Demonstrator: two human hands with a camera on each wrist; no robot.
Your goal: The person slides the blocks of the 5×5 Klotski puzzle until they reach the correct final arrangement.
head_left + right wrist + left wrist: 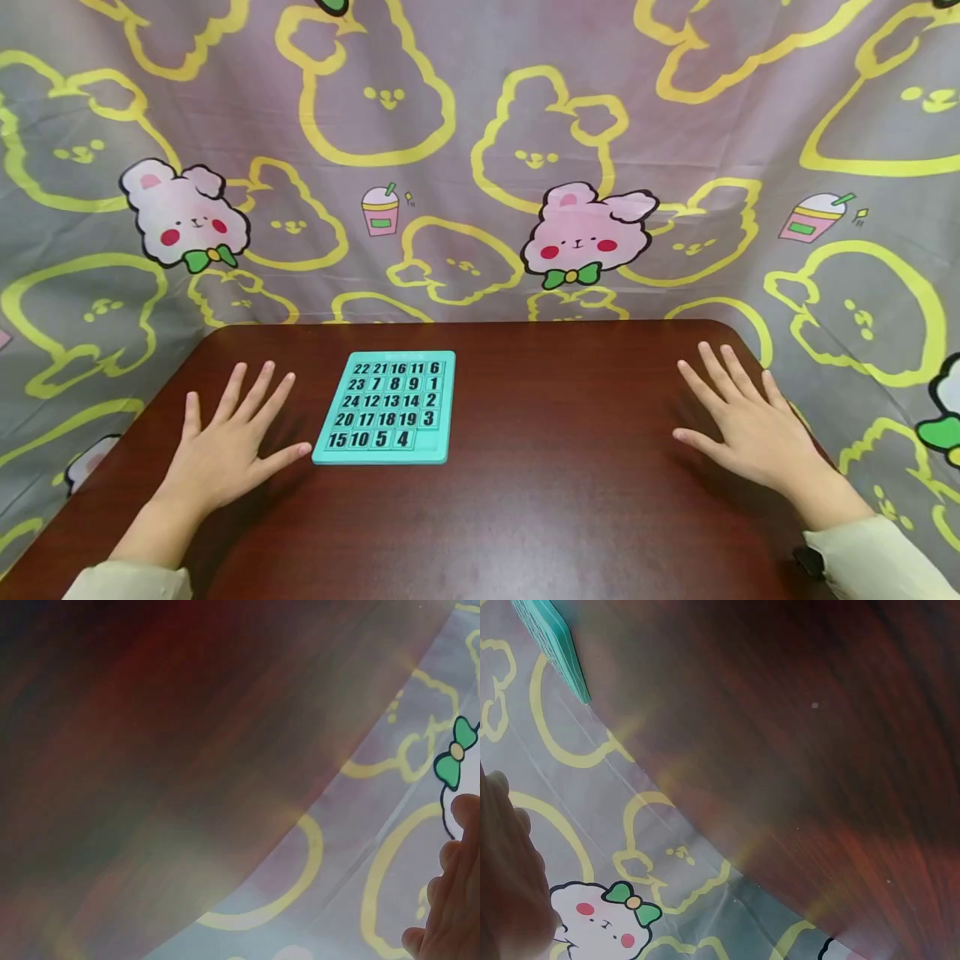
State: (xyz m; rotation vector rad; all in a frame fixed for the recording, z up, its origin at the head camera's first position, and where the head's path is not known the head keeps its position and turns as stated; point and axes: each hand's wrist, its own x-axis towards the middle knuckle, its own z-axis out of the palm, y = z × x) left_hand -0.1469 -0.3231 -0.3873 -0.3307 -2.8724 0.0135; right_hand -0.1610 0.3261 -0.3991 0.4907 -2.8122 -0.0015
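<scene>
A turquoise number sliding puzzle (438, 450) lies on the dark wooden table, left of the middle in the head view. Its black-numbered tiles fill the frame except for one vacant slot at the bottom right corner. My left hand (221, 454) is just left of the puzzle, fingers spread, the thumb tip close to its lower left corner; whether they touch I cannot tell. Over the right side of the table my right hand (757, 437) is spread as well, holding nothing. The left wrist view catches a corner of the puzzle (559, 645) at upper left.
The brown table (570, 467) has rounded far corners and a glossy top. A grey curtain (465, 192) printed with yellow outlines and rabbit faces hangs behind it and along both sides. A small black object (810, 562) shows at the right sleeve's cuff.
</scene>
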